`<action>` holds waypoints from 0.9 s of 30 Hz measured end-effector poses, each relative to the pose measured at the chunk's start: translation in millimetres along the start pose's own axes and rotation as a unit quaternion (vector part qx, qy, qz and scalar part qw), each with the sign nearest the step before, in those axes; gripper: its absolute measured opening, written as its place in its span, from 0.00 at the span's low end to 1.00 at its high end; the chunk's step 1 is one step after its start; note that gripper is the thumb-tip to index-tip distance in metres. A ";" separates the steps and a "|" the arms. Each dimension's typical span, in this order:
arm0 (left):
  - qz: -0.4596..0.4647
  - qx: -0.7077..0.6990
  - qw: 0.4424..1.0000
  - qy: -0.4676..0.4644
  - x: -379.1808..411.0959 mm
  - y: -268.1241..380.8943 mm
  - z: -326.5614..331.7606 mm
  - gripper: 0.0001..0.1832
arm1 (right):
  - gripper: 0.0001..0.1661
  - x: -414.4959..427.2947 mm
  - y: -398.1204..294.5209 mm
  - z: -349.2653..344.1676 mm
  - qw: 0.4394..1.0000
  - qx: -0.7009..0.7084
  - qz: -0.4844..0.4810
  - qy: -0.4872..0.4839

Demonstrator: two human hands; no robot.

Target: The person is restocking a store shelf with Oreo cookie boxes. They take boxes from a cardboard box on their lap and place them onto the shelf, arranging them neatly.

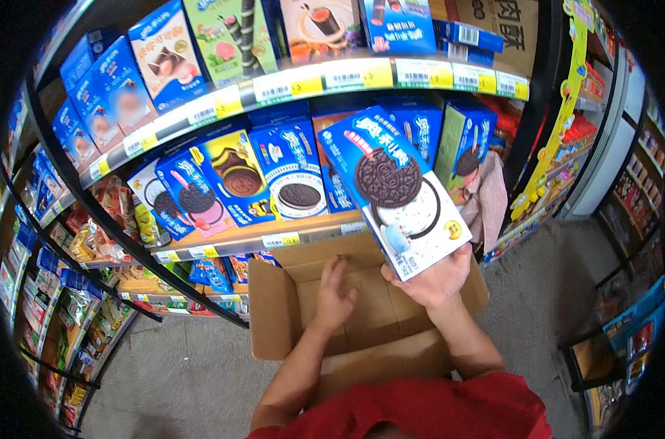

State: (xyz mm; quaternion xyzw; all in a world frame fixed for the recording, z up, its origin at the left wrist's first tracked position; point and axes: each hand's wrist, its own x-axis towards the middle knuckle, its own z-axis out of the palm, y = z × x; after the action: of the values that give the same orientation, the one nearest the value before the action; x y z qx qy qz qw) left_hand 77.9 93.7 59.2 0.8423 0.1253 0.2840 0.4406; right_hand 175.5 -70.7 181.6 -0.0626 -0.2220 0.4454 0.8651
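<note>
A blue and white box of Oreo sandwich cookies point(395, 192) is gripped near its lower end by my right hand point(439, 277), tilted in front of the shelf. My left hand point(338, 293) holds nothing, its fingers apart, and hovers above the open cardboard carton point(272, 313). Inside the carton only bare cardboard shows, though my arms hide part of it. Behind the held box, more Oreo boxes point(296, 170) stand in a row on the middle shelf. A pink cloth point(488, 197) hangs at the row's right end.
An upper shelf edge with price tags point(354, 77) runs above, bearing more cookie boxes point(222, 38). Black shelf posts point(124, 241) stand at left and right. Lower shelves hold bagged snacks point(211, 274). Grey floor point(173, 373) shows on both sides, with another display rack point(590, 356) at lower right.
</note>
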 end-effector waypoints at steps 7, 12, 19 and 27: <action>-0.221 -0.398 0.886 0.084 12.1 -7.5 -17.5 0.24 | 0.50 -48.0 -3.8 -71.4 0.999 -0.019 0.036 0.005; -0.135 -0.532 0.836 -0.004 17.1 -12.5 -24.8 0.25 | 0.50 -83.4 -1.6 -114.5 0.992 0.108 0.071 0.003; -0.195 -0.640 0.735 0.108 15.5 1.6 -34.4 0.35 | 0.42 -88.7 -3.1 -145.7 0.975 -0.043 0.201 0.088; -0.235 -0.523 0.804 0.159 15.7 -16.3 -32.2 0.15 | 0.32 -63.5 0.8 -132.1 0.905 -0.124 0.186 0.362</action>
State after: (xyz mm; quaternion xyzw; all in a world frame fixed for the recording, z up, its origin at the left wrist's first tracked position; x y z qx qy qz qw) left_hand 72.2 132.0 66.2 0.3723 0.2202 0.3244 0.8412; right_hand 200.9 -109.1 42.5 -0.3666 0.0684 0.5138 0.7726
